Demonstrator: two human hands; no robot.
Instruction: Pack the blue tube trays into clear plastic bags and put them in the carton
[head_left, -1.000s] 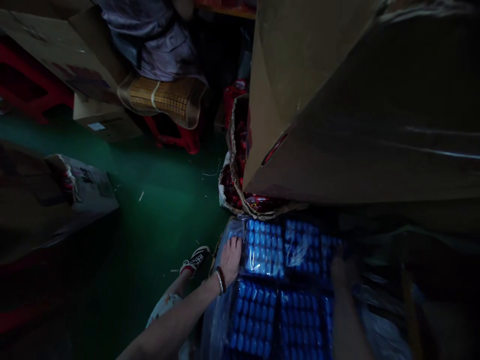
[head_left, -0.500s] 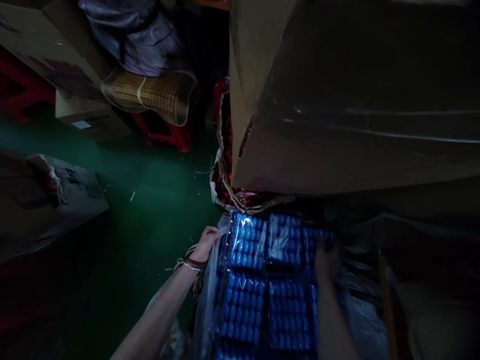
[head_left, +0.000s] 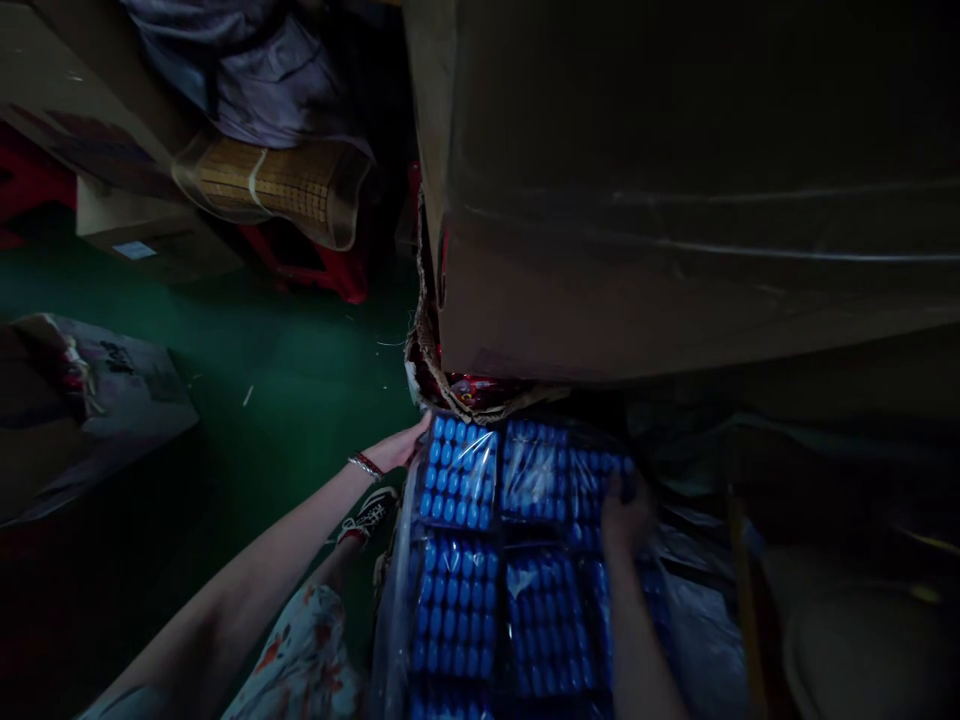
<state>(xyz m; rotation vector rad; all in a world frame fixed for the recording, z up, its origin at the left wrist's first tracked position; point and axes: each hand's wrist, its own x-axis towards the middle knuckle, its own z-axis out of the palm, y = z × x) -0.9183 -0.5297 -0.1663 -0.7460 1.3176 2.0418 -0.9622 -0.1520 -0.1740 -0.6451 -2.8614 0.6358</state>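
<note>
Bagged blue packs – one hand at each side.
The blue packs [head_left: 454, 600] lie in rows under a transparent plastic bag [head_left: 396, 620], below the large carton [head_left: 600, 300] in view. Left hand [head_left: 405, 447]: at the bag's far left corner, fingertips partly hidden; whether they pinch the film cannot be told. Right hand [head_left: 628, 510]: over the bag's right side, at the far row – too dark to tell how its fingers are set. Step in hand, by judgement: handling the bag from both sides. Any shift of it would call for a sure hold at both edges and even force, lest the film tear. Beyond the far edge sits a torn-edged carton [head_left: 427, 345]; left of the bag, green floor [head_left: 285, 380].
</note>
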